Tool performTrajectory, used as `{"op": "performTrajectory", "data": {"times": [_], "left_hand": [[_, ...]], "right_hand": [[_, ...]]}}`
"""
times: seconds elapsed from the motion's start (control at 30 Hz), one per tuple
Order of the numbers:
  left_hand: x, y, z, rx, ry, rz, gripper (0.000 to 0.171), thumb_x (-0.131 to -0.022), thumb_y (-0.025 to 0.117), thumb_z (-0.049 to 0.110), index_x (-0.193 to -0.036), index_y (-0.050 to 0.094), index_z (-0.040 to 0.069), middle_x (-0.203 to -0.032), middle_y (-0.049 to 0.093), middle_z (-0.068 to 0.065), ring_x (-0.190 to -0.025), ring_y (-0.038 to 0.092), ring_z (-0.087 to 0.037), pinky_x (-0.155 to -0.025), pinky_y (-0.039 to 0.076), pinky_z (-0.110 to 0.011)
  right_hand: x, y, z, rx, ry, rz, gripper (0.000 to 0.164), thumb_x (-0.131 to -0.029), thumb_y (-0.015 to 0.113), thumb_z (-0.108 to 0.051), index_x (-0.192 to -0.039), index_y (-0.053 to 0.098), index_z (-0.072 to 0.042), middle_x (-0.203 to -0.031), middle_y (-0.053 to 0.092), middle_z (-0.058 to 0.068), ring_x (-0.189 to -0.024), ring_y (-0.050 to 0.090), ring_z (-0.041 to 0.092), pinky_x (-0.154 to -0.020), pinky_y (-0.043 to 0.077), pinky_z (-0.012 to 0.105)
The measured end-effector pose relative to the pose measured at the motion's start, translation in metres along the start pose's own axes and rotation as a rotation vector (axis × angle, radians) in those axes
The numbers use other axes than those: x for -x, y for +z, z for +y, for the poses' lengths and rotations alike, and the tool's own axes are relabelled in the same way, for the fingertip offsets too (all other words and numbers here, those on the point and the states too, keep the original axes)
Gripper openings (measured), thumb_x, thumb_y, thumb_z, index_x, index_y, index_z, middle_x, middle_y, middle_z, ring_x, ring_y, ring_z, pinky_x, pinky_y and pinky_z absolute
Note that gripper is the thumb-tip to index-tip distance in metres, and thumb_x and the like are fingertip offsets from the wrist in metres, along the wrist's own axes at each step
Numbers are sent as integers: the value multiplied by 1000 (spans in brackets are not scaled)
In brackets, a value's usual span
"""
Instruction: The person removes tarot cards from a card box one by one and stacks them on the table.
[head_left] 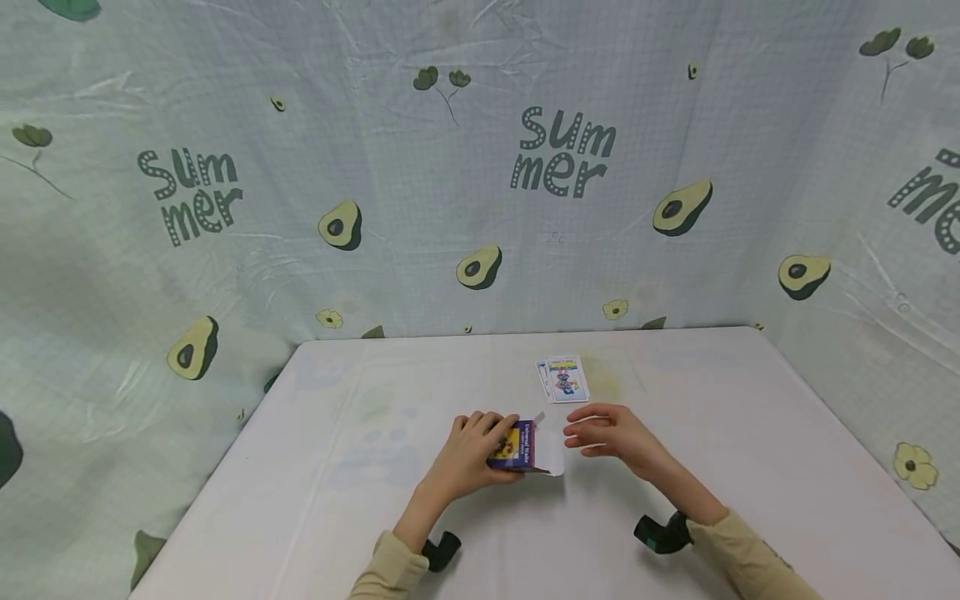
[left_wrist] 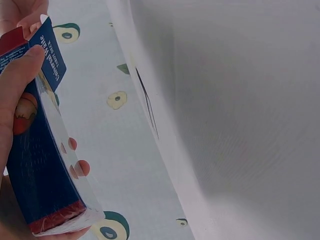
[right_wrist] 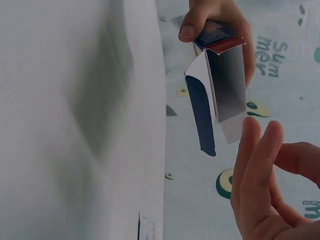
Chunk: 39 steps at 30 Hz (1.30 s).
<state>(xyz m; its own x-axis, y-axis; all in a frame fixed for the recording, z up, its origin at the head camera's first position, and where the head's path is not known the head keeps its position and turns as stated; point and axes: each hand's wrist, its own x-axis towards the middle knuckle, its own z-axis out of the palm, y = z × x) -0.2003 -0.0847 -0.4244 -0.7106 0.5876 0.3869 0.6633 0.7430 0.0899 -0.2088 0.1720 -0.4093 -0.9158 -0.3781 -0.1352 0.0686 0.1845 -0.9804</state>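
My left hand (head_left: 467, 457) grips a blue and purple tarot card box (head_left: 514, 445), fingers over its far side and thumb along the near side. "Universal Waite Tarot Deck" is printed on its flap (left_wrist: 52, 52). The box is held above the table with its end flaps folded out, its mouth facing my right hand. In the right wrist view the bare pale inside of the box (right_wrist: 229, 85) shows. My right hand (head_left: 611, 435) hovers just right of the flaps, fingers loosely extended and holding nothing. Beyond the hands, a few cards (head_left: 567, 380) lie overlapped on the table.
A white cloth covers the table (head_left: 360, 500). Behind and beside it hangs a pale curtain (head_left: 420, 183) printed with avocados, flowers and "summer". Dark devices (head_left: 663, 533) are strapped at both wrists, below beige sleeves (head_left: 750, 554).
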Motion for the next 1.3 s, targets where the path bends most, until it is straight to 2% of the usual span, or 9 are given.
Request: {"op": "performTrajectory", "data": {"times": [0.2,0.53,0.7,0.93,1.3], "left_hand": [[-1,1,2,-19,4,-18,74,-67,68,54,-128,47,18,-109,55,1,-96,49,-13,-82,37,-36],[0,-1,4,8,3,-38,75,-68,68,54,-130,45,17,-111,54,0,-98,48,-14,-84,37,-37],[0,-1,5,6,11,-23,76,-67,69,54,-129,45,18,-110,55,0,-98,48,-13,-84,36,-36],[0,0,5,18,31,16,76,-65,71,53,-128,46,18,-109,55,1,-98,47,-13,-84,36,-35],[0,1,7,9,48,30,76,-64,72,53,-126,48,18,-107,56,1,-96,48,-13,-83,36,-34]], "right_hand": [[-5,9,0,-5,-8,-78,49,-86,57,-21,-118,45,14,-102,65,17,-83,66,15,-72,52,33],[-10,18,-2,35,-5,-80,43,-85,59,-21,-114,52,9,-98,67,18,-82,66,17,-70,53,34],[-12,21,-1,18,9,-91,40,-85,58,-19,-111,54,10,-92,69,14,-78,66,15,-68,53,32],[-13,26,0,30,46,-49,40,-86,58,-22,-109,54,11,-88,69,12,-74,66,13,-65,53,28],[-14,34,2,52,110,13,34,-85,58,-22,-103,56,6,-78,69,5,-64,63,9,-57,51,25]]}}
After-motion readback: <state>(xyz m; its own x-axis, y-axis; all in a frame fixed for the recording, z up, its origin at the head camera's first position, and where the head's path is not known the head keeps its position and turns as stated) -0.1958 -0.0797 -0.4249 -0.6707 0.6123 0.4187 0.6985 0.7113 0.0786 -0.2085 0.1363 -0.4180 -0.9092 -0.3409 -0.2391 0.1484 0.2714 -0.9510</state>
